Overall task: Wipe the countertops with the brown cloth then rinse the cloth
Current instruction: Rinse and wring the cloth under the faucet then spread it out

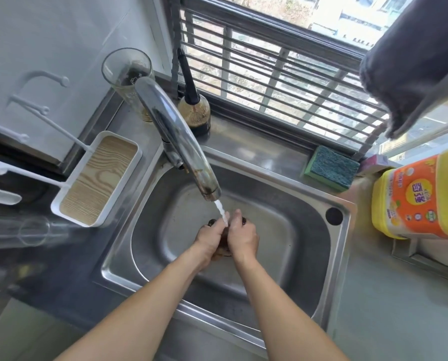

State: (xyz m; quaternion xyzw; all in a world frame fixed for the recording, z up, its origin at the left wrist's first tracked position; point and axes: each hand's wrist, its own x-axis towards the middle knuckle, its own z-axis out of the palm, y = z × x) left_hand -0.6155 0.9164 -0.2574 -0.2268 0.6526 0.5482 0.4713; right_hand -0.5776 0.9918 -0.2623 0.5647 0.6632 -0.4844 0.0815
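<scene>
Both my hands are over the middle of the steel sink [306, 259], pressed together around the brown cloth [224, 243]. Only small dark bits of the cloth show between and beyond my fingers; most of it is hidden. My left hand [209, 239] and my right hand [242, 237] are each closed on it. Water runs from the chrome faucet [177, 142] in a thin stream [221, 211] that lands on my fingers and the cloth.
A green scouring sponge [331, 168] lies on the sink's back ledge. A yellow and orange detergent bottle [418, 196] stands at the right. A white tray with a wood-grain base [98, 178], a tall glass [129, 76] and a brown bottle [194, 112] stand at the back left. A grey towel [413, 66] hangs top right.
</scene>
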